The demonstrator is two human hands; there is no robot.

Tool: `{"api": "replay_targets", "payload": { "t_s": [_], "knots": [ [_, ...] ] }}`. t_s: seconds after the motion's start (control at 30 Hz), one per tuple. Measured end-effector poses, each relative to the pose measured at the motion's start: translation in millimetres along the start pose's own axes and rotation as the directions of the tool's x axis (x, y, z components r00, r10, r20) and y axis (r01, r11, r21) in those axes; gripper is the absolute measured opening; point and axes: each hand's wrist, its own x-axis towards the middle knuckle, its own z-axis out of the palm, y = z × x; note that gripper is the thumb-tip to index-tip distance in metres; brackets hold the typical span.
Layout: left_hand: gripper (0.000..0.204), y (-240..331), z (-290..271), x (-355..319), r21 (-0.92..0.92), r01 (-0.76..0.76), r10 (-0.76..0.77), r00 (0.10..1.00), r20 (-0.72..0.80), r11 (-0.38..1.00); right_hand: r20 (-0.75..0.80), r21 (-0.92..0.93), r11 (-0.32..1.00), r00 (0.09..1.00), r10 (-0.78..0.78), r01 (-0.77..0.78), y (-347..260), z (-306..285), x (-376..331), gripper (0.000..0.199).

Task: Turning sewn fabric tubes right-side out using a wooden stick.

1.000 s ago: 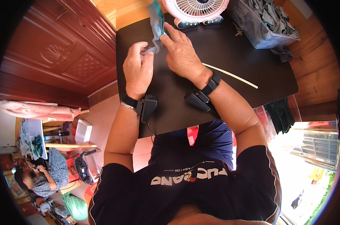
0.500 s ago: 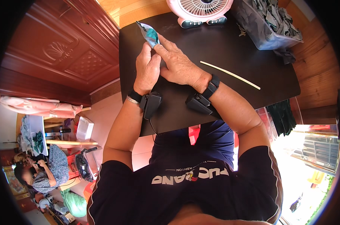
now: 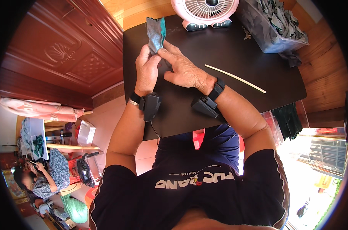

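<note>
A small grey fabric piece (image 3: 155,33) with a teal edge stands up from my hands above the far left of the dark table. My left hand (image 3: 146,73) pinches its lower end between thumb and fingers. From the right, my right hand (image 3: 183,69) closes its fingers on the same lower end, its thumb held apart and lower. How the fabric is folded inside the fingers is hidden. To the right of my right hand lies a thin, cream-coloured, slightly bent stick (image 3: 235,79), untouched.
A pink fan (image 3: 189,17) stands at the table's far edge. At the far right, a clear plastic bin (image 3: 272,46) holds many grey fabric pieces; one dark piece (image 3: 291,59) lies beside it. The dark tabletop (image 3: 174,113) ends before my lap. A person (image 3: 47,176) sits at lower left.
The fabric piece has turned more upright, showing more of its grey side, with the teal now along its right edge. My left hand has shifted slightly left; my right thumb stands farther from it.
</note>
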Motion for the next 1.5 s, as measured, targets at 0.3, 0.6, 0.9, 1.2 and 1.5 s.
{"api": "replay_targets", "payload": {
  "t_s": [0.3,0.6,0.9,1.2,1.5],
  "knots": [
    [0.011,17.3,1.9,-4.7,0.530,-0.393,0.324,0.920,0.221,0.752,-0.190,-0.720,0.687,0.980,-0.066,-0.094,0.7,-3.1,0.0,0.051],
    [0.008,8.3,2.7,2.5,0.444,-0.394,0.266,0.908,0.324,0.805,0.063,0.889,0.432,0.975,0.211,-0.151,9.8,-7.7,6.2,0.050],
    [0.013,-25.1,8.1,-0.8,0.322,-0.338,0.208,0.903,0.377,0.884,0.143,0.921,0.289,0.916,0.375,-0.261,8.6,-15.7,5.9,0.043],
    [0.034,-7.5,-0.9,0.0,-0.366,0.310,-0.194,0.927,0.320,0.877,0.235,0.640,0.667,0.924,0.303,-0.382,6.0,-32.9,6.3,0.030],
    [0.021,-8.7,-3.1,1.3,-0.438,0.366,-0.144,0.876,0.461,0.821,0.304,0.640,0.659,0.918,0.255,-0.395,3.9,-42.6,5.3,0.029]
  ]
}}
